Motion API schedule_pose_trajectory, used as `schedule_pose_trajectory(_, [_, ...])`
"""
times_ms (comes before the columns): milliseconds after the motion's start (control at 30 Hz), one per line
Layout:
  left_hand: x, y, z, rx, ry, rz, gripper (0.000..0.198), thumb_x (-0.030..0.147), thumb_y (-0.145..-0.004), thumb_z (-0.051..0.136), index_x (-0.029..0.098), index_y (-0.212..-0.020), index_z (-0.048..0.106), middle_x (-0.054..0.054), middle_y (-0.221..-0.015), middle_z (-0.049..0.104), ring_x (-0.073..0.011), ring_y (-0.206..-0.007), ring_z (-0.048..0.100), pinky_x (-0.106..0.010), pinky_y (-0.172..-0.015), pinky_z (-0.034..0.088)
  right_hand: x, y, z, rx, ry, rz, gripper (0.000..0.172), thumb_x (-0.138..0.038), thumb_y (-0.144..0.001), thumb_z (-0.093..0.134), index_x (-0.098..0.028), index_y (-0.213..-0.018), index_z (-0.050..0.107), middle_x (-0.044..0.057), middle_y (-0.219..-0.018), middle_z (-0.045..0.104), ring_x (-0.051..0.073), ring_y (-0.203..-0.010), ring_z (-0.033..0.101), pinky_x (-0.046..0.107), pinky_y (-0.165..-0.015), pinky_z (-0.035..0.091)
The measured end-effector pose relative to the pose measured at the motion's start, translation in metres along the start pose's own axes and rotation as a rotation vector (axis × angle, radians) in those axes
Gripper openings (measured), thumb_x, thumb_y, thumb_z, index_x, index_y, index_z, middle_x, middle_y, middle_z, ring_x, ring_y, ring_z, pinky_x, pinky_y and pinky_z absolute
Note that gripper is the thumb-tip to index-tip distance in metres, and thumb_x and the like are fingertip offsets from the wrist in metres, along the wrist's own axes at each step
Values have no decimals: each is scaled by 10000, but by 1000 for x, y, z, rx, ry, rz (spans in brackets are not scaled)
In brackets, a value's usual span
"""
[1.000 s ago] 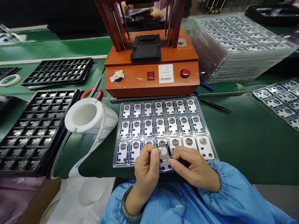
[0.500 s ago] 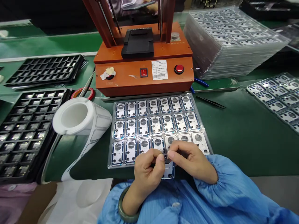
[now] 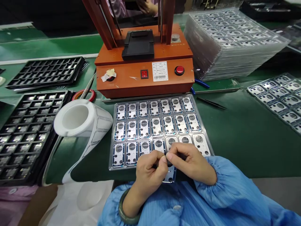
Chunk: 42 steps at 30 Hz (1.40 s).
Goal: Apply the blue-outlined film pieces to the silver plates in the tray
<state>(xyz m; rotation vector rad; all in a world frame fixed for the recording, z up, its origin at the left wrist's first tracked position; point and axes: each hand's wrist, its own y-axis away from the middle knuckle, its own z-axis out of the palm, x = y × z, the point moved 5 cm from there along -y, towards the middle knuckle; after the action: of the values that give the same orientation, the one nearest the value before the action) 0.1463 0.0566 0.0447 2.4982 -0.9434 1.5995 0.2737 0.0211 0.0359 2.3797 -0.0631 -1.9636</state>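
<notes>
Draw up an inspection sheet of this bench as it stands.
Surface: green mat, bearing everything below.
Job's things: metal part pinched between both hands, at the near edge of a clear tray holding rows of similar parts.
Clutter: white label roll, red tape ring, tweezers, black trays on the left, stack of clear trays far right.
Grippers: left hand and right hand both closed on the part.
Cables: nothing seen.
Surroundings: orange press behind the tray; another person's hands beyond it.
</notes>
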Motion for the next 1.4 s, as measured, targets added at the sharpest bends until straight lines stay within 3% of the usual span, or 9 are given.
schedule_pose_trajectory(200, [-9,6,-2,67,30,-62,258,236,-845,486,194,-594,531,65,-418,461,-67,-337,417,-186,-369,333,0,1,0,-72,-38,15,236,-323,-873,533,-167,-701,574,-16,-606,533,105,-551,461,227,-501,384])
schedule_pose_trajectory(367, [-12,9,-3,80,86,-75,249,234,-857,508,190,-614,540,67,-448,473,-66,-375,422,-182,-402,347,-1,0,-2,-57,-49,-6,252,-316,-888,527,-163,-695,581,-19,-595,534,96,-528,464,221,-488,380])
schedule_pose_trajectory(500, [-20,9,-10,284,158,-229,249,277,-892,490,189,-669,558,50,-535,520,-75,-447,459,-177,-436,381,-4,0,0,-89,-101,-25,252,-363,-892,533,-165,-749,593,-13,-627,549,95,-533,475,218,-491,408])
schedule_pose_trajectory(633, [-26,11,-12,436,187,-337,278,362,-897,495,185,-696,567,53,-541,495,-67,-418,404,-174,-390,348,-6,2,5,-129,15,-66,147,-276,-830,581,-177,-722,569,-27,-632,516,91,-535,461,212,-495,412])
schedule_pose_trajectory(900, [-21,13,-9,412,90,-284,275,366,-914,463,188,-722,548,51,-539,490,-71,-422,413,-174,-387,345,-1,2,9,-103,104,-118,144,-157,-743,560,-199,-650,458,-58,-572,464,71,-480,435,180,-452,370])
schedule_pose_trajectory(1100, [-22,10,-9,397,92,-302,271,377,-918,461,191,-749,562,53,-550,508,-68,-404,423,-178,-371,350,-2,2,8,-85,105,-184,112,-175,-774,563,-183,-675,512,-44,-582,485,75,-495,446,182,-474,388])
schedule_pose_trajectory(1233, [-26,9,-5,310,240,-386,316,451,-920,441,196,-771,553,61,-486,522,-82,-362,473,-196,-363,392,-2,5,-2,-50,15,-49,160,-248,-827,557,-174,-684,553,-22,-586,525,89,-498,465,202,-474,395])
schedule_pose_trajectory(1400, [-23,6,-3,270,450,-328,323,477,-932,401,181,-918,531,54,-482,574,-96,-394,520,-211,-441,470,-3,21,-25,75,103,156,205,-299,-827,553,-181,-659,552,-33,-555,500,88,-470,427,204,-433,351])
